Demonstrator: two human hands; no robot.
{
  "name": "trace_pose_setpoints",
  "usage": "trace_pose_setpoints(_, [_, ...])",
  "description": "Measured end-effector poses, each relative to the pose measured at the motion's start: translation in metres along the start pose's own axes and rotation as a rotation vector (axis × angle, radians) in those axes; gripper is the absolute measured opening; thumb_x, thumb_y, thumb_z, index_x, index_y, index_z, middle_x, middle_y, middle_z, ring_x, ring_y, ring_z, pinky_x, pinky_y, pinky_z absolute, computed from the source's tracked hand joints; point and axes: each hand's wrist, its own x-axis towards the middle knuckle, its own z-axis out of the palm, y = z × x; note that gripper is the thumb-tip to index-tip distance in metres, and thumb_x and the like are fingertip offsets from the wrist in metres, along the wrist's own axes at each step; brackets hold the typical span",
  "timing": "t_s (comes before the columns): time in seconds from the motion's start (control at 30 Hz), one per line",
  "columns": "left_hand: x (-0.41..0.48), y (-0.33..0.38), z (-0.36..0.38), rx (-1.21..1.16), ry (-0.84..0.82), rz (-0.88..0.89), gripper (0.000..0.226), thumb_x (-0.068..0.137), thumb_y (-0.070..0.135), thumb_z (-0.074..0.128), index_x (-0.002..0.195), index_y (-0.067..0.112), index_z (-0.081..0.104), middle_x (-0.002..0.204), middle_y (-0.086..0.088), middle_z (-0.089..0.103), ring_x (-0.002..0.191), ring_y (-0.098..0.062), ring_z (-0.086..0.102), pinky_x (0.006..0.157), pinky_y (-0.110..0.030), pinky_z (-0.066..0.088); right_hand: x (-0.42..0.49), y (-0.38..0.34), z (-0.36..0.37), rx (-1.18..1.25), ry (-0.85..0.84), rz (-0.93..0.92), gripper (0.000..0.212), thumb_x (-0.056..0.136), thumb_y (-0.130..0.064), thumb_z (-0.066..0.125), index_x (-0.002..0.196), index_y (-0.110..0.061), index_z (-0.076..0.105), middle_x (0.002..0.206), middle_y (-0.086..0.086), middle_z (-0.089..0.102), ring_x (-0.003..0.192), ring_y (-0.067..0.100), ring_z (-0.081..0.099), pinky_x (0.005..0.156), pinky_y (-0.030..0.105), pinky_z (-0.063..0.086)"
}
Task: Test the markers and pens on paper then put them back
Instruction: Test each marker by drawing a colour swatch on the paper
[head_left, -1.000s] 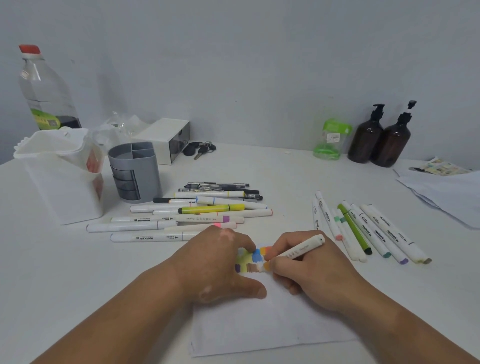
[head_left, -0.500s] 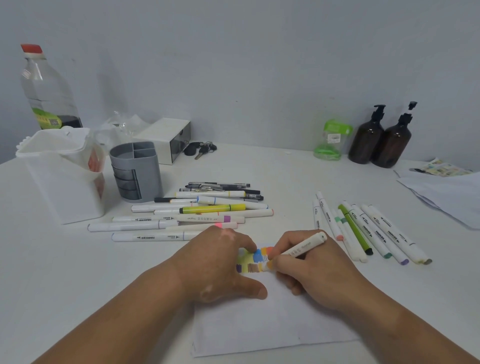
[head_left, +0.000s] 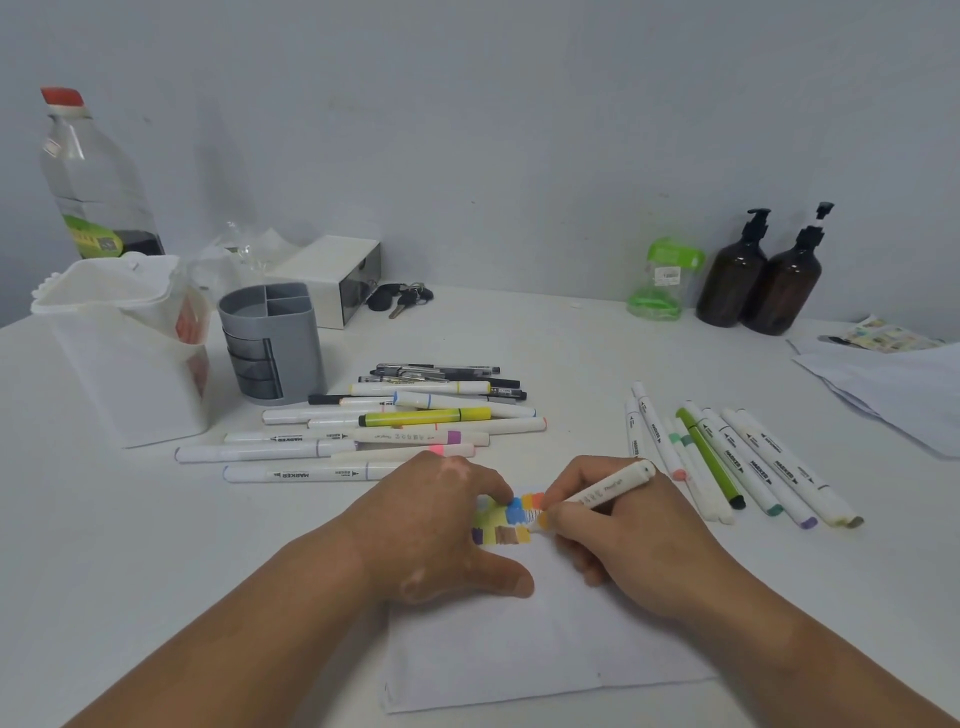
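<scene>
Head view: the right hand (head_left: 639, 540) has its fingers clamped round a cream marker (head_left: 605, 487), tip on the paper (head_left: 519, 644) beside the colour swatches; the left hand (head_left: 441, 525), fingers flat, pins the sheet. This is the testing step. Next, probably: lift off, set it aside, take another.

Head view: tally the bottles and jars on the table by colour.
Brown pump bottles: 2
Clear bottle with a red cap: 1
Green jar: 1
Total: 4
</scene>
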Motion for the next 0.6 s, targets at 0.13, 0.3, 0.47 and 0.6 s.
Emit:
trace_pose_setpoints(0.13, [-0.001, 0.001, 0.000, 0.000, -0.010, -0.010, 0.080, 0.064, 0.075, 0.075, 0.132, 0.037, 0.058, 0.104, 0.014, 0.067, 0.089, -0.001, 0.061, 0.080, -0.025, 0.055, -0.001, -0.001, 0.000, -0.002, -0.024, 0.009, 0.010, 0.073, -0.029, 0.063, 0.076, -0.023, 0.071, 0.057, 0.001, 0.067, 0.048, 0.016, 0.059, 0.047, 0.032, 0.050])
trace_pose_setpoints(0.3, [-0.004, 0.000, -0.004, -0.035, 0.038, 0.001, 0.073, 0.066, 0.073, 0.075, 0.128, 0.041, 0.053, 0.083, 0.019, 0.056, 0.076, 0.007, 0.053, 0.062, -0.011, 0.040, 0.001, -0.002, -0.005, 0.286, 0.138, -0.013, 0.004, 0.072, -0.018, 0.067, 0.071, -0.015, 0.069, 0.055, 0.006, 0.062, 0.045, 0.019, 0.052, 0.041, 0.027, 0.041])
trace_pose_setpoints(0.47, [-0.001, -0.005, -0.010, -0.536, 0.217, -0.080, 0.013, 0.094, 0.024, 0.054, 0.102, 0.032, 0.047, 0.067, 0.007, 0.048, 0.055, -0.005, 0.042, 0.062, -0.032, 0.047, 0.003, -0.004, -0.020, 0.559, 0.234, -0.039, 0.007, 0.071, -0.015, 0.067, 0.064, -0.015, 0.064, 0.056, 0.009, 0.057, 0.042, 0.016, 0.046, 0.037, 0.021, 0.036])
trace_pose_setpoints(0.6, [-0.001, -0.001, -0.009, -0.868, 0.218, -0.164, 0.029, 0.096, 0.004, 0.040, 0.099, 0.025, 0.060, 0.078, 0.000, 0.057, 0.058, -0.014, 0.043, 0.067, -0.039, 0.043, 0.004, -0.001, -0.022, 0.648, 0.204, -0.066, 0.002, 0.073, -0.014, 0.070, 0.071, -0.014, 0.071, 0.058, 0.010, 0.057, 0.047, 0.017, 0.049, 0.041, 0.024, 0.041])
